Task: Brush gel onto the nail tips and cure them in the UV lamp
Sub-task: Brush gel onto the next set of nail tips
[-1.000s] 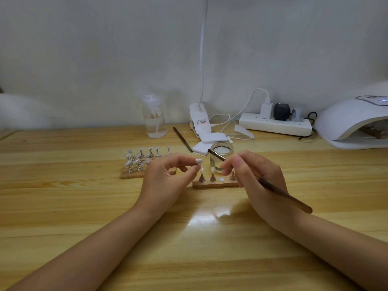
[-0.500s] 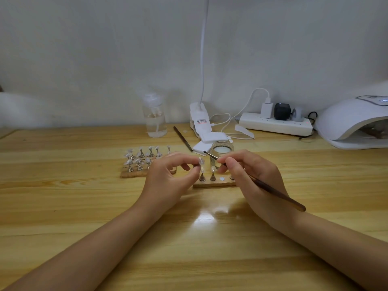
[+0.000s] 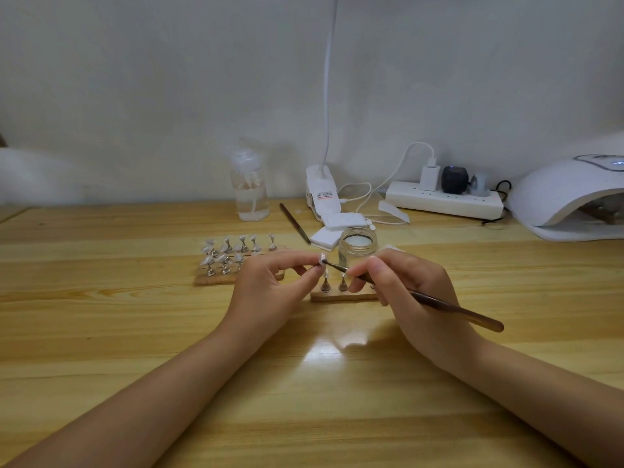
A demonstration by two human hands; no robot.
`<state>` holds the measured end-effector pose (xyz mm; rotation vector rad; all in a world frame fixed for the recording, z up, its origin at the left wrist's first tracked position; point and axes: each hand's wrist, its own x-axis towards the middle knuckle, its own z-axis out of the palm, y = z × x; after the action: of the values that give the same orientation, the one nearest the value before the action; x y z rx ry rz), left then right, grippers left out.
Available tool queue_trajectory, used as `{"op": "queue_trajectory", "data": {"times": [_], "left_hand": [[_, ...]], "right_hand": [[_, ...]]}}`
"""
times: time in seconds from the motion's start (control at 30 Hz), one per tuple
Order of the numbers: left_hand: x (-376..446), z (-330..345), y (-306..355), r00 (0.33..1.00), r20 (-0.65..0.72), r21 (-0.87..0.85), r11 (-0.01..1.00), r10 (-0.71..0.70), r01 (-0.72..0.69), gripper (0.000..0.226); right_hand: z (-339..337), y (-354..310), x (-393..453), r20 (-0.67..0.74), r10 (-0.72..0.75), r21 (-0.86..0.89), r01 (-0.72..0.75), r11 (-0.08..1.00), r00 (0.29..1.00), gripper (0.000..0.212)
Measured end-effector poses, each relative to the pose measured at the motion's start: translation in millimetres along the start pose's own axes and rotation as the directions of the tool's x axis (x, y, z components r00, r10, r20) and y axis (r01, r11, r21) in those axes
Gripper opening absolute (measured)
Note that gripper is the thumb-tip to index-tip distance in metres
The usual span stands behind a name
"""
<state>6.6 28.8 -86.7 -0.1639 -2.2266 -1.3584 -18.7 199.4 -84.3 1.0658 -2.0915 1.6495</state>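
Observation:
My left hand (image 3: 270, 292) pinches a small white nail tip (image 3: 321, 259) between thumb and fingers, held up above a short wooden stand (image 3: 341, 295) with metal pegs. My right hand (image 3: 405, 292) grips a thin brown brush (image 3: 449, 309); its bristle end touches the nail tip. An open glass jar of gel (image 3: 357, 248) stands just behind the hands. A second wooden stand (image 3: 216, 278) with several nail tips on pegs sits to the left. The white UV lamp (image 3: 567, 197) stands at the far right by the wall.
A clear pump bottle (image 3: 251, 194), a spare brush (image 3: 294, 223), white pads (image 3: 329, 236), a clip lamp base (image 3: 322, 194) and a power strip (image 3: 442, 201) with cables line the back of the wooden table (image 3: 135, 332).
My right hand has moved the brush tip left, from over the jar onto the nail tip. My left hand has stayed nearly in place with the nail tip.

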Motion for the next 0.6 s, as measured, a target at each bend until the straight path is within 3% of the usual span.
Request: {"op": "queue_trajectory", "data": {"times": [0.17,0.37,0.6], "left_hand": [[1.0,0.1,-0.3,1.0,0.007,-0.002,1.0,0.014,-0.014,0.017],[0.7,0.5,-0.5,1.0,0.004,-0.011,1.0,0.027,-0.027,0.017],[0.7,0.7,-2.6,1.0,0.002,-0.036,0.999,-0.014,0.014,0.016]], "right_hand": [[-0.6,-0.3,-1.2,-0.005,-0.063,0.049,0.063,0.997,0.998,0.03],[0.4,0.2,1.1,-0.045,0.015,-0.021,-0.016,1.0,0.999,0.019],[-0.1,-0.7,0.4,-0.018,-0.002,-0.011,0.002,1.0,1.0,0.033]]}}
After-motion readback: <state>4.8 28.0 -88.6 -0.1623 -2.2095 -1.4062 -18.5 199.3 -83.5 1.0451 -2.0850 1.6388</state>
